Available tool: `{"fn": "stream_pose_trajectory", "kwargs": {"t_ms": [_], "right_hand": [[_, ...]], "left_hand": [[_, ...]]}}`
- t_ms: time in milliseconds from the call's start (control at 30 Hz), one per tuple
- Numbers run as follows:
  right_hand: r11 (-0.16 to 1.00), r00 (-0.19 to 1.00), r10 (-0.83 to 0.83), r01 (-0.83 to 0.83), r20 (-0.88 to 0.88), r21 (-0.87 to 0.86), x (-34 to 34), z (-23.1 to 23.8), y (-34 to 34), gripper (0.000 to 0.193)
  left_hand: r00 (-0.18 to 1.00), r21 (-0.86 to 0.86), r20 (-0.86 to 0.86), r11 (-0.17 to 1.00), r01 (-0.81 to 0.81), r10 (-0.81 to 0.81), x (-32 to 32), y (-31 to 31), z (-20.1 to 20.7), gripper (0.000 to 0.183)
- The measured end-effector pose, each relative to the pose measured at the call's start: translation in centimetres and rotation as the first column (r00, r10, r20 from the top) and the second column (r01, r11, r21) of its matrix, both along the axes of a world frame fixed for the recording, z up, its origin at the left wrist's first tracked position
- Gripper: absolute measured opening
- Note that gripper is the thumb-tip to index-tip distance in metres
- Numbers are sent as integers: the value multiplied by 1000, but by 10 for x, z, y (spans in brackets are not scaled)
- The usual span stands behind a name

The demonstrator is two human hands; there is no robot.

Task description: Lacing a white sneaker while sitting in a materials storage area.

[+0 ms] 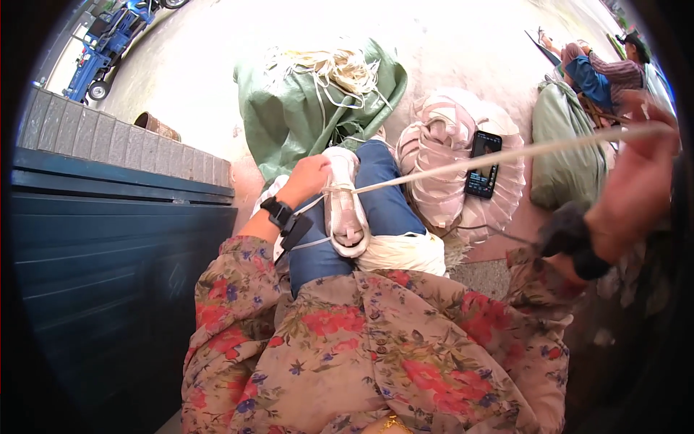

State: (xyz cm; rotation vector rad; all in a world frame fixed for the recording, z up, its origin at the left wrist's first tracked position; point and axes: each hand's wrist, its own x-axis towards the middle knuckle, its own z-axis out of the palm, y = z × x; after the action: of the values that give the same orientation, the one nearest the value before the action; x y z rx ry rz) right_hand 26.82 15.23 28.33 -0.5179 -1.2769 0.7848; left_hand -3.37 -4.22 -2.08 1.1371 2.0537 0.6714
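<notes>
The shoe (pixel 348 211) lies across my jeans (pixel 385 173). My hands are well apart: the left (pixel 306 181) grips the shoe's side, the right (pixel 636 177), blurred, is closed on the lace (pixel 535 150), stretched taut. Pale cord (pixel 405 254) rests on my thigh; to the right, a phone (pixel 485 165) lies on stacked shoes (pixel 437 181); a green sack (pixel 278 123) stands ahead.

This is an outdoor work yard (pixel 463 43), as the blue vehicle (pixel 101 54) at ten o'clock, green sack (pixel 278 116) at eleven and stacked shoes (pixel 441 199) at two show.
</notes>
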Motion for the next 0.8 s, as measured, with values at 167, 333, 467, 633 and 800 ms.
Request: {"fn": "stream_pose_trajectory", "kwargs": {"t_ms": [167,333,467,633,800], "right_hand": [[372,665,737,-546,-118,-750,-44,-132,-33,18],[4,340,936,-275,-93,-961,-89,-252,-105,17],[434,162,901,-363,403,-825,-117,-316,-148,26],[696,270,718,-259,641,-670,-138,-320,-163,22],[695,281,707,-105,649,-711,-141,-305,-165,22]], "left_hand": [[995,32,91,998,-50,47,14,-30,2,27],[992,133,-108,988,75,-60,17,-32,-14,27],[996,157,21,983,-93,91,18,-31,-1,24],[999,75,-29,997,-13,16,31,-33,24,20],[981,135,-195,991,2,25,33,-44,-12,14]]}}
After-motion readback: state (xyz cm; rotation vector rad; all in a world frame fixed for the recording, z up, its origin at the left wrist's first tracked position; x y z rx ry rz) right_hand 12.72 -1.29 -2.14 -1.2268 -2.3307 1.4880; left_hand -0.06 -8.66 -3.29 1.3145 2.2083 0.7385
